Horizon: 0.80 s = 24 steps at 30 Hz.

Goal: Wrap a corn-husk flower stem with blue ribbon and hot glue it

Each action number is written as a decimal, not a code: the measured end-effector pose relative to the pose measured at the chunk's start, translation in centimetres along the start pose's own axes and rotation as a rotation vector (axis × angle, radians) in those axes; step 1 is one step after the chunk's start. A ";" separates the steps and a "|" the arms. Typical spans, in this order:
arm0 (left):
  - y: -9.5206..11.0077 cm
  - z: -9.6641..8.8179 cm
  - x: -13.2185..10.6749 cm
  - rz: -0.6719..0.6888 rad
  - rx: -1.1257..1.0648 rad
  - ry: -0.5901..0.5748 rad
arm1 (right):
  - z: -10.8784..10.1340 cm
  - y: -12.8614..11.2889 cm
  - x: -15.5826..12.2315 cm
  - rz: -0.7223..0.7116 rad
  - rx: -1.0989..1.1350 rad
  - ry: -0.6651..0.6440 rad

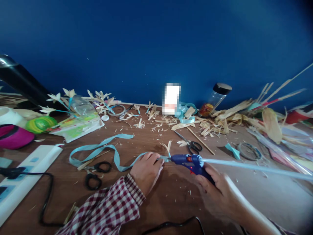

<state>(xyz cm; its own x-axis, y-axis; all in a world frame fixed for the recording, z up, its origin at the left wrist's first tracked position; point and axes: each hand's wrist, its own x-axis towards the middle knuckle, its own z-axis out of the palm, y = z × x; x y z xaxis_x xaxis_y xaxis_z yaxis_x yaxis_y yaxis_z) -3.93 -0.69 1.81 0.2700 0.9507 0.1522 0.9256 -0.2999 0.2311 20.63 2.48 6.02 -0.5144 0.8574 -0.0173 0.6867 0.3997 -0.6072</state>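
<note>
My right hand (214, 184) is wrapped round the handle of a blue hot glue gun (187, 160), with a long clear glue stick (244, 165) running out of its back. The gun's nozzle points left, at the end of a light blue ribbon (117, 160). My left hand (147, 171) is closed and pressed down on that ribbon end, whose loose length curls away to the left. Just behind the nozzle a small pale husk flower (167, 147) stands by the ribbon. What my left fingertips pinch is partly hidden.
Black-handled scissors (94, 174) lie left, another pair (192, 143) behind the gun. A white power strip (26, 179) with a black cord is at far left. Husk scraps (225, 119), a tilted jar (212, 101) and finished-looking flowers (69, 93) line the blue wall.
</note>
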 end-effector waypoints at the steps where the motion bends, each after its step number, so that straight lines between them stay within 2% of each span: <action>1: 0.0 -0.1 0.0 -0.001 0.000 -0.002 | 0.0 -0.1 0.1 -0.003 -0.009 -0.003; 9: 0.0 -0.3 0.0 0.000 0.012 -0.030 | -0.3 -0.1 -0.1 0.036 -0.007 0.003; 17: 0.1 -0.2 0.1 0.008 0.048 -0.033 | 0.5 -0.8 0.6 -0.004 -0.027 0.040; 24: 0.0 -0.1 0.2 0.014 0.025 -0.021 | -0.5 -1.1 0.4 0.028 -0.015 0.012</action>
<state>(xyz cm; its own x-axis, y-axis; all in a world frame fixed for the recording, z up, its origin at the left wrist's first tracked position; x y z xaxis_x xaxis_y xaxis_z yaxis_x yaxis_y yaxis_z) -3.93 -0.54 1.94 0.2882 0.9480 0.1350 0.9280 -0.3113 0.2049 19.93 2.60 7.06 -0.4892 0.8718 -0.0247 0.7083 0.3806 -0.5946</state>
